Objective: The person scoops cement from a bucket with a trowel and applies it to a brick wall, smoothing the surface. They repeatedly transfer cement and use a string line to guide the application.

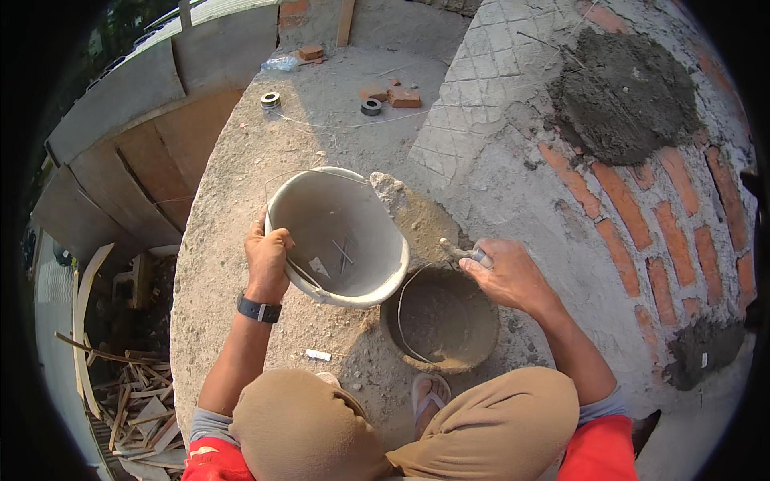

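Note:
A pale grey bucket (337,232) is tilted toward me, with a few nails (343,252) and a small white scrap (319,266) inside. My left hand (269,255) grips its left rim, and a watch is on that wrist. Just below and to the right sits a dark, mortar-crusted bucket (443,319) with a wire handle; its inside looks nearly bare. Over its far right rim, my right hand (505,272) is closed around a short, dirty tool handle (454,249). The tool's other end is hidden.
On the right, a brick wall (678,240) carries wet mortar patches (626,96). Toward the back lie two small rolls (270,100), broken bricks (403,98), a clear plastic bottle (279,63) and a thin string. The ledge drops off at left above scrap wood (148,409).

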The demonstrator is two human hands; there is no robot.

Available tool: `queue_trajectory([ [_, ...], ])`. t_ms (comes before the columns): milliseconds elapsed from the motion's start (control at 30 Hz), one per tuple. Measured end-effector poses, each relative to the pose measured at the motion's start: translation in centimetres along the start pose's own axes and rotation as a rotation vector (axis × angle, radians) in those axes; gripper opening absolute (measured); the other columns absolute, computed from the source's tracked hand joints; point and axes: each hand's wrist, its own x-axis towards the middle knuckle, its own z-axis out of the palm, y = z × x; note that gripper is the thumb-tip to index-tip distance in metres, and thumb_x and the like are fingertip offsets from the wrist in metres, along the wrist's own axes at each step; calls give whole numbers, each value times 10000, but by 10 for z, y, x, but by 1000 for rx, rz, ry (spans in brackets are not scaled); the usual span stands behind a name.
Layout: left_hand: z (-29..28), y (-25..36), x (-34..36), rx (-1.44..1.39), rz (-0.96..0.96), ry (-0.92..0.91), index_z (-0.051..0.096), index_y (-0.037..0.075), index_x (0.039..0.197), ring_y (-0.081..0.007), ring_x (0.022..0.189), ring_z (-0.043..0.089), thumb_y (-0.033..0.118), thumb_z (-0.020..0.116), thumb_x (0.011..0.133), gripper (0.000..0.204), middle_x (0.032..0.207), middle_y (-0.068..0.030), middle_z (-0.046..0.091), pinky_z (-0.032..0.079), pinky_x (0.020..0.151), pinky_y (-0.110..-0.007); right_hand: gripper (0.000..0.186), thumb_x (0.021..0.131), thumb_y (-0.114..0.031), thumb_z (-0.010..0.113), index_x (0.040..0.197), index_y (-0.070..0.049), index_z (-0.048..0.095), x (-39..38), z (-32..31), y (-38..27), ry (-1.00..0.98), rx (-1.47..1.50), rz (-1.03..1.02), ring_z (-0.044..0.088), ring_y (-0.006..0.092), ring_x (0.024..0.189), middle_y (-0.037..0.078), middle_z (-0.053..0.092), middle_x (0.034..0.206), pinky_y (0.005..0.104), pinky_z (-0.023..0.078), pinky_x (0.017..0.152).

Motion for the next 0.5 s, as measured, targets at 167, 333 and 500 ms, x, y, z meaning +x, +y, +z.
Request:
queue_trajectory([
  [167, -27, -14, 16, 37, 17, 8, 555, -15, 1394, -78, 668, 513, -181, 482, 780, 640, 921, -22, 619, 439, 598, -221, 398, 948, -364, 732, 882, 25, 682, -46, -47, 12, 274, -13, -4, 650, 414, 763, 227, 682, 832, 480, 503, 723],
  [333, -45, -22, 29, 69, 49, 24, 571, -4, 1376, -78, 658, 506, -175, 481, 773, 633, 877, -10, 609, 429, 584, -218, 368, 953, -355, 752, 964, 11, 719, -112, -119, -10, 186, 232, -164, 650, 170, 651, 92, 659, 732, 346, 494, 596],
  [500, -50, -26, 34, 97, 62, 67, 603, -8, 1343, -78, 663, 511, -162, 493, 771, 603, 869, -9, 617, 423, 578, -219, 341, 976, -357, 735, 954, -19, 701, -98, -163, 20, -161, 781, -217, 568, 74, 543, -10, 622, 690, 244, 446, 507],
])
